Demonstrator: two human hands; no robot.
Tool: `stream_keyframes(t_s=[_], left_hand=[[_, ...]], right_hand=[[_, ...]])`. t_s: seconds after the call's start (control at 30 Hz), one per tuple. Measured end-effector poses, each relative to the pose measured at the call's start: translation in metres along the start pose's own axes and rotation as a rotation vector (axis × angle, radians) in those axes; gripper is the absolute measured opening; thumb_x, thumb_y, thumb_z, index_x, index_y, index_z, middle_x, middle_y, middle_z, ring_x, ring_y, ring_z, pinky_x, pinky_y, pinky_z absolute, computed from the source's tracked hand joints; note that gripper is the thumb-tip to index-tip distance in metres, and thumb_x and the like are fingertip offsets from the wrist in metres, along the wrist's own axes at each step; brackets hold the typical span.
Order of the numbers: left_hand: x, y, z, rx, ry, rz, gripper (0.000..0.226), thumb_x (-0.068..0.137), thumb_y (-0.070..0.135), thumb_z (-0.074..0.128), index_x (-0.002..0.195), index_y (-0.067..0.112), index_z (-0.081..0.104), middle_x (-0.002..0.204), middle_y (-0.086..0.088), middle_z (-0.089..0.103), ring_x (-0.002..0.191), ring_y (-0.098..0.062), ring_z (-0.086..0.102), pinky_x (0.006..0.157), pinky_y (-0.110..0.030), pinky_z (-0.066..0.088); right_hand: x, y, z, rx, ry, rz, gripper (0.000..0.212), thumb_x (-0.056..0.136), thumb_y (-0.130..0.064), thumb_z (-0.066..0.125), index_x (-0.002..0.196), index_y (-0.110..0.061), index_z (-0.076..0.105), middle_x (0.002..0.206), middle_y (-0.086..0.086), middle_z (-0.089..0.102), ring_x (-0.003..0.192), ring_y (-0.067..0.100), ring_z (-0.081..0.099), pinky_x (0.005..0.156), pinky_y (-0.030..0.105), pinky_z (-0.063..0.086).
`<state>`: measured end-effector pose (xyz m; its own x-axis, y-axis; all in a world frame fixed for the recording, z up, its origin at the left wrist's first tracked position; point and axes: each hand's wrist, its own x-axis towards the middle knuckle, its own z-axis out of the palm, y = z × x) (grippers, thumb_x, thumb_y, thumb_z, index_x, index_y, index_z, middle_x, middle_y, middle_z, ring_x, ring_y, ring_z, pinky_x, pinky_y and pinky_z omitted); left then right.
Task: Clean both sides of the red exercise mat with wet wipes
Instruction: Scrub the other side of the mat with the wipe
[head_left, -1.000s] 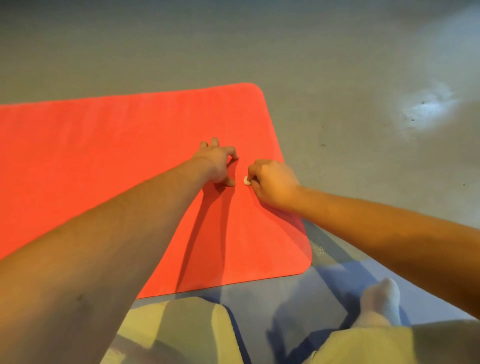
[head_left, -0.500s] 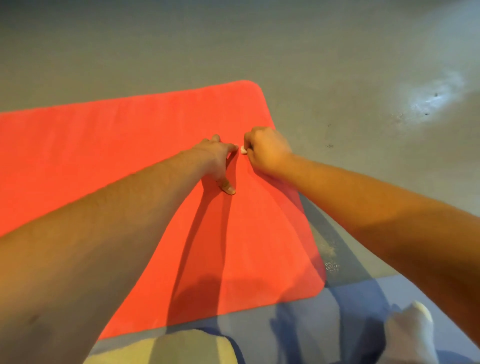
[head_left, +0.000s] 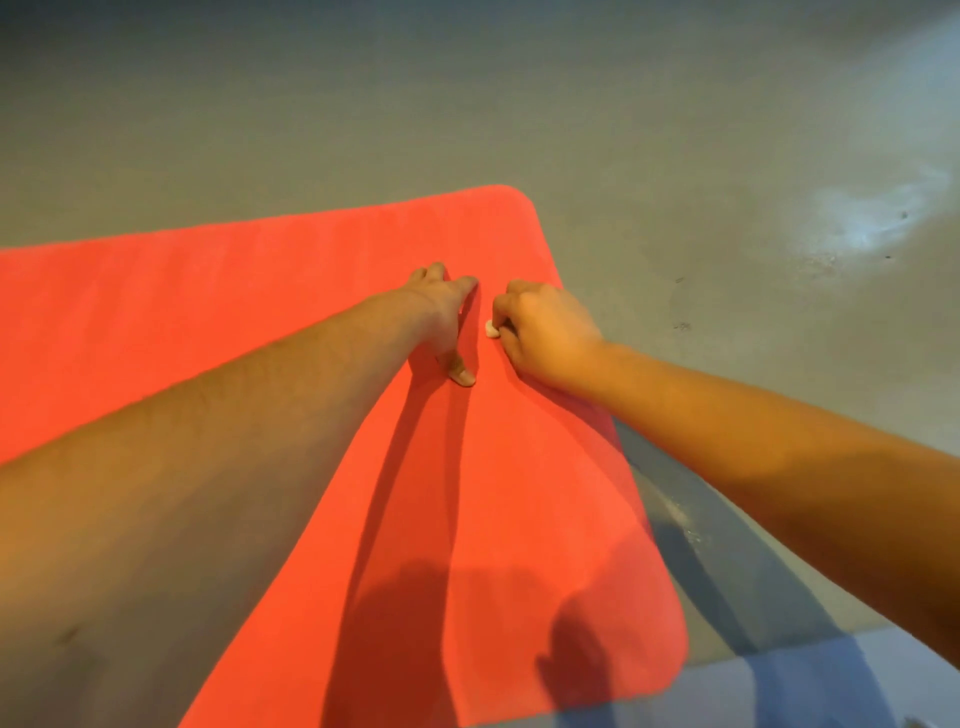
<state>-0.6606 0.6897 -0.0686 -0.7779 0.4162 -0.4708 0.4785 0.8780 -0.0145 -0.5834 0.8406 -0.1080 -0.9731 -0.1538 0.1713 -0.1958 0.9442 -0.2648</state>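
Mat on floor — both hands on mat, left hand beside right hand.

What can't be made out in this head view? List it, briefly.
Head view:
Small white wipe wad: mostly hidden inside the curled fingers of the right hand; its size cannot be told.
Flat red foam exercise mat: its left end is cut off by the frame's left edge; a strip is covered by the left forearm; its underside faces down.
Left hand: the palm is hidden by its own back.
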Motion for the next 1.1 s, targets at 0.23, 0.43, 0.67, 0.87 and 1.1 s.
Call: stream_keyframes(t_s=[0.23,0.43,0.67,0.87,1.1], left_hand=[[0.013,-0.002,-0.018,0.054,-0.008,0.001,0.114,0.054,0.07,0.092,0.151,0.031,0.045,0.137,-0.01,0.048,0.125,-0.034,0.057,0.102,-0.04,0.052],[0.023,-0.002,0.002,-0.112,0.397,-0.047,0.032,0.096,0.04,0.052,0.122,0.026,0.066,0.128,-0.008,0.059,0.121,-0.034,0.059,0.093,-0.041,0.049],[0.042,-0.004,0.055,-0.166,0.873,-0.02,0.018,0.083,0.029,0.053,0.094,0.017,0.059,0.099,-0.008,0.057,0.097,-0.032,0.053,0.07,-0.045,0.043],[0.058,-0.01,0.064,-0.245,0.842,0.002,0.046,0.087,0.05,0.049,0.125,0.027,0.061,0.126,-0.005,0.054,0.12,-0.028,0.048,0.096,-0.047,0.044],[0.063,-0.012,0.063,-0.229,0.718,0.033,0.077,0.085,0.082,0.038,0.148,0.039,0.051,0.16,-0.006,0.04,0.148,-0.028,0.033,0.121,-0.055,0.025]], right_hand=[[0.074,0.01,0.0,-0.067,0.006,0.172,0.02,0.088,-0.015,0.057,0.1,-0.01,0.072,0.108,0.014,0.066,0.099,0.037,0.063,0.073,0.038,0.046],[0.034,0.008,0.001,-0.045,-0.002,0.048,0.015,0.09,-0.02,0.057,0.092,-0.012,0.07,0.1,0.01,0.066,0.092,0.036,0.064,0.066,0.038,0.042],[0.075,0.037,0.013,0.078,0.072,0.117,0.011,0.085,-0.018,0.06,0.087,-0.019,0.071,0.097,0.006,0.069,0.091,0.033,0.065,0.069,0.036,0.048],[0.177,0.066,0.012,-0.019,0.072,0.216,0.015,0.089,-0.022,0.065,0.098,-0.014,0.074,0.108,0.014,0.072,0.1,0.036,0.067,0.077,0.035,0.051],[0.196,0.072,0.012,0.009,0.06,0.249,0.016,0.088,-0.022,0.065,0.098,-0.015,0.075,0.107,0.013,0.072,0.1,0.036,0.067,0.076,0.034,0.05]])
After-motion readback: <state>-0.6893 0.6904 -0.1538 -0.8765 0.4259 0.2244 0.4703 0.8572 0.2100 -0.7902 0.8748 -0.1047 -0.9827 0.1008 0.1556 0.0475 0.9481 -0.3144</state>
